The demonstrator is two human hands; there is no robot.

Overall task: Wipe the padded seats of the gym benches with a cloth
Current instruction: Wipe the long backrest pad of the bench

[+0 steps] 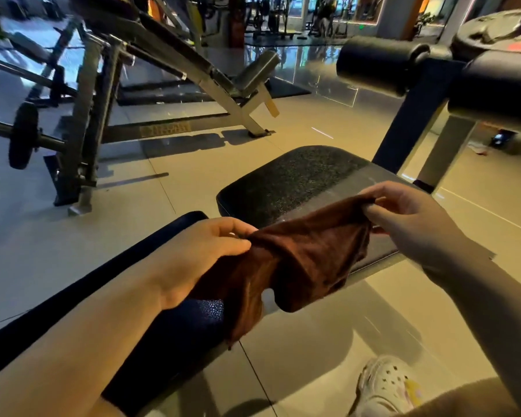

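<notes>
A brown cloth (pixel 301 254) hangs stretched between my two hands above the bench. My left hand (pixel 199 254) pinches its left end with thumb and fingers. Its upper right corner is pinched by my right hand (pixel 409 218). Below the cloth lies the black padded seat (pixel 292 179) of the bench, textured and dusty-looking. The longer dark back pad (pixel 169 335) runs toward me under my left forearm.
Black foam leg rollers (pixel 382 64) on a dark post stand at the far right end of the bench. An inclined bench frame (pixel 175 67) with a barbell and weight plate (pixel 23 135) stands to the left. Tiled floor surrounds it; my white shoe (pixel 385 383) is lower right.
</notes>
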